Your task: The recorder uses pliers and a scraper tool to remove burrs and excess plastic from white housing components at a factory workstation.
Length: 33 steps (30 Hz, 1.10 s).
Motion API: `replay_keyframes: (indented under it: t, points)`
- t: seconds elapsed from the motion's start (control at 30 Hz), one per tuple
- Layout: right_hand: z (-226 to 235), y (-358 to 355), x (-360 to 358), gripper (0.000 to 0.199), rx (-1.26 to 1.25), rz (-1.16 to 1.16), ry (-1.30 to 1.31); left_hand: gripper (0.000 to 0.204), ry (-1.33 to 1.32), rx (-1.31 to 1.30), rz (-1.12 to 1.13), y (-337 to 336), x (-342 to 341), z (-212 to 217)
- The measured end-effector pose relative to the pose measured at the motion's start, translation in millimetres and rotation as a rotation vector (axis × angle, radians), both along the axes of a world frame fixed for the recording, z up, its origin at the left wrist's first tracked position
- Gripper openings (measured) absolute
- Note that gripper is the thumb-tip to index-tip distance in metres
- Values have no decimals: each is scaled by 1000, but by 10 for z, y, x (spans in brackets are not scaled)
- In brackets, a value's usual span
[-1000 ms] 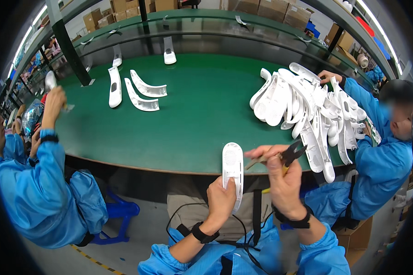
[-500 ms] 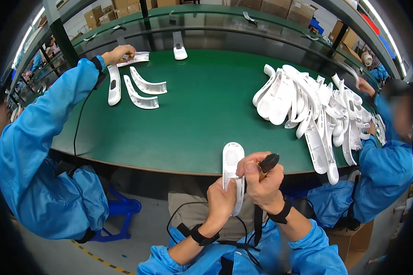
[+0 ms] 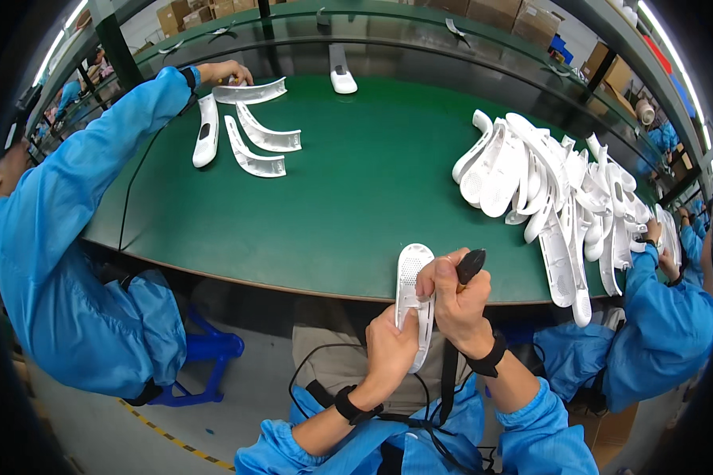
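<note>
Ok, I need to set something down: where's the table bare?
Green tabletop: bare between the curved white pieces at left and the white pile at right. Crowded: the right end, and back left by a co-worker's blue sleeve.

White shells (image 3: 204, 152) on table (image 3: 356, 190): four upper left, one upper centre; right heap (image 3: 499, 182) uncountable. Held shell (image 3: 413, 265): one. Tool (image 3: 472, 265): one.

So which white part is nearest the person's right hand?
The white part held in the left hand by the near edge of the green table, the right hand over it; the heap lies farther right.
</note>
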State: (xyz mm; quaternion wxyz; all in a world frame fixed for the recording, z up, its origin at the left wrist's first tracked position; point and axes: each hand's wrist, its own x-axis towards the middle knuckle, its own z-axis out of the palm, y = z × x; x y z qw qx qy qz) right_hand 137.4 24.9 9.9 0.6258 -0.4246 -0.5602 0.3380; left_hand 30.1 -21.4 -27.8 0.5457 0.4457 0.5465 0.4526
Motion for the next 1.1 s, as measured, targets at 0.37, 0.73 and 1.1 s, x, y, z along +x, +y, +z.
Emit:
replay_keyframes:
  t: [0.37, 0.73, 1.1]
  points:
    - [269, -91, -45, 21, 120, 8, 2, 24, 89, 50, 17, -74, 5, 13]
    - [211, 27, -31, 18, -134, -48, -293, 24, 187, 139, 21, -80, 36, 27]
    - [256, -3, -31, 23, -68, -44, -231, 23, 149, 156, 25, -48, 52, 40]
